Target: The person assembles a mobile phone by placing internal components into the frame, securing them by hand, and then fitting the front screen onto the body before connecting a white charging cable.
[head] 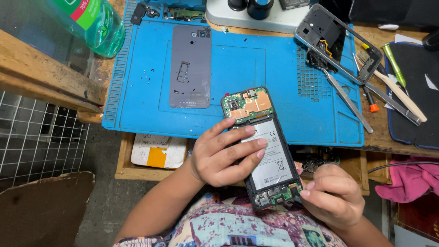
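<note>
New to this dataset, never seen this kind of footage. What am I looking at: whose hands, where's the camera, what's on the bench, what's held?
There is one picture, from a camera worn on a person's head, looking down at their own two bare hands. No robot is involved.

The left hand holds an opened phone with its back off, so the green circuit board and white battery show. Its fingers lie across the battery. The right hand touches the phone's bottom corner, by the small lower board.

On the bench lies a blue mat. On it sit a grey back cover, a separate phone frame and tweezers. A green bottle lies at the top left, screwdrivers lie at the right, and a pink cloth is lower right.
</note>
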